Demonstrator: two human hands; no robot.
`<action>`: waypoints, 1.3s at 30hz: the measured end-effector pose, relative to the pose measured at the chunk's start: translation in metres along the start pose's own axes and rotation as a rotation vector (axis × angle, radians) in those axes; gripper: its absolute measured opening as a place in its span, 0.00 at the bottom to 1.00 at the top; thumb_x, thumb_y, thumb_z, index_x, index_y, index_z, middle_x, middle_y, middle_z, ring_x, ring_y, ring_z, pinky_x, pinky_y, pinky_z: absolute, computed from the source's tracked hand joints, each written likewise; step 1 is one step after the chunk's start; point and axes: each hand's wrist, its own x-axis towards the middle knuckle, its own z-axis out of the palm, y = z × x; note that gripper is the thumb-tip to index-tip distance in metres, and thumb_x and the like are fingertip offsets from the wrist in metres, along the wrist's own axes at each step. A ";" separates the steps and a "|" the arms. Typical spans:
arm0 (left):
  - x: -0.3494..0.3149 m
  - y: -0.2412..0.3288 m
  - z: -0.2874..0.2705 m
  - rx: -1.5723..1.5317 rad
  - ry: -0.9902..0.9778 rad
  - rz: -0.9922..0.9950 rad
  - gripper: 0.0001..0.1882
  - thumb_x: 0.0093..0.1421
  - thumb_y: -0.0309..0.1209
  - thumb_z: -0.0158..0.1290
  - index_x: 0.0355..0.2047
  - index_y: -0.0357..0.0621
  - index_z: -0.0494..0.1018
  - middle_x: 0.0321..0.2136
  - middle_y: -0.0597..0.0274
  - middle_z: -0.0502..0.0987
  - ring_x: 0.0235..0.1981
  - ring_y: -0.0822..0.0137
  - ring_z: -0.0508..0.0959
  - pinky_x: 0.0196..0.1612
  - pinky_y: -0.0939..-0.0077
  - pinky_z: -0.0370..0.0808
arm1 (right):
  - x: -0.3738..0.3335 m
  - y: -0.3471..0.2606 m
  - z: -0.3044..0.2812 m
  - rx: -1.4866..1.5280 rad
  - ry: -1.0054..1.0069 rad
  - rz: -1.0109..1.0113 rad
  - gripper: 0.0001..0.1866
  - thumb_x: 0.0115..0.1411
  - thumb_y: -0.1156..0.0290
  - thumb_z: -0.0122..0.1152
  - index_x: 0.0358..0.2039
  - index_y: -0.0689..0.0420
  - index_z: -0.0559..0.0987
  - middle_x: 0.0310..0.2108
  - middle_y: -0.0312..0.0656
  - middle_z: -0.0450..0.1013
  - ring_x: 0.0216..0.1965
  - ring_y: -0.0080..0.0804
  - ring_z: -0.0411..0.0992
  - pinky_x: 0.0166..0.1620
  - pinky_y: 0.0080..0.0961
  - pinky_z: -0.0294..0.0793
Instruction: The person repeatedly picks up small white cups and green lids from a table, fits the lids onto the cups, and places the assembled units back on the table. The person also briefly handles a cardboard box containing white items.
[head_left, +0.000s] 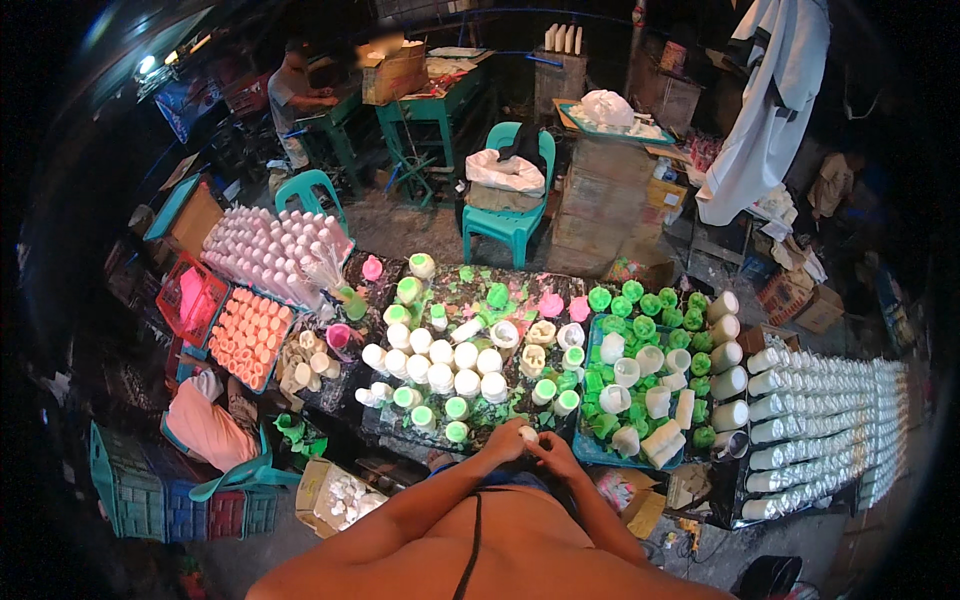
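At the near edge of the dark worktable (350, 405), my two hands meet in front of me. My left hand (503, 441) is closed around a small whitish rounded piece (528, 433), too small to identify. My right hand (552, 457) pinches at the same piece from the other side. Just beyond my hands stand white cylinders with green tops (457, 408), and more of these (566, 402) are to the right. Behind them, plain white cylinders (440, 376) are packed in rows. Green scraps lie scattered over the tabletop.
Right of my hands, a blue tray (585, 452) holds white and green pieces. Beyond it are green rounded pieces (703, 436) and rows of white cylinders (780, 430). Orange pieces (250, 325) fill a left tray. A teal chair (515, 235) stands behind the table; a person (295, 95) works far left.
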 end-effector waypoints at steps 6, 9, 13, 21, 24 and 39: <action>0.016 -0.029 0.011 0.120 -0.077 0.110 0.27 0.49 0.29 0.65 0.51 0.40 0.75 0.47 0.42 0.79 0.49 0.42 0.78 0.50 0.55 0.76 | 0.022 0.038 0.006 -0.314 0.192 -0.127 0.24 0.57 0.49 0.72 0.31 0.62 0.81 0.24 0.36 0.74 0.27 0.23 0.70 0.32 0.26 0.71; 0.013 -0.047 0.013 0.156 -0.003 0.087 0.22 0.54 0.31 0.61 0.49 0.36 0.73 0.43 0.37 0.79 0.47 0.38 0.77 0.48 0.51 0.74 | 0.014 0.008 0.027 -0.413 0.277 -0.147 0.27 0.54 0.48 0.70 0.29 0.66 0.80 0.29 0.54 0.76 0.34 0.50 0.76 0.39 0.44 0.73; 0.007 -0.041 0.023 0.211 0.059 0.099 0.15 0.59 0.29 0.55 0.44 0.34 0.72 0.41 0.35 0.78 0.46 0.35 0.76 0.47 0.49 0.73 | 0.001 -0.010 0.035 -0.598 0.413 -0.160 0.24 0.55 0.52 0.67 0.28 0.65 0.80 0.29 0.56 0.76 0.34 0.57 0.75 0.39 0.48 0.72; 0.000 -0.026 0.015 0.110 -0.106 0.098 0.17 0.60 0.31 0.54 0.45 0.32 0.68 0.47 0.33 0.73 0.50 0.39 0.74 0.52 0.51 0.70 | 0.002 -0.013 0.041 -0.797 0.521 -0.223 0.16 0.56 0.58 0.65 0.26 0.59 0.76 0.29 0.54 0.77 0.31 0.57 0.76 0.36 0.53 0.73; -0.005 -0.041 0.042 -0.113 -0.019 0.195 0.19 0.61 0.32 0.53 0.47 0.30 0.68 0.45 0.32 0.74 0.48 0.38 0.75 0.51 0.51 0.71 | 0.004 -0.009 0.041 -0.768 0.562 -0.198 0.13 0.53 0.64 0.64 0.26 0.60 0.73 0.26 0.56 0.76 0.30 0.60 0.76 0.33 0.52 0.73; 0.003 -0.053 0.016 -0.358 -0.152 -0.238 0.27 0.63 0.34 0.59 0.56 0.30 0.63 0.43 0.51 0.73 0.41 0.63 0.75 0.43 0.71 0.74 | 0.011 -0.004 0.049 -0.424 0.545 -0.247 0.15 0.53 0.74 0.65 0.35 0.58 0.66 0.26 0.59 0.72 0.34 0.69 0.73 0.33 0.56 0.69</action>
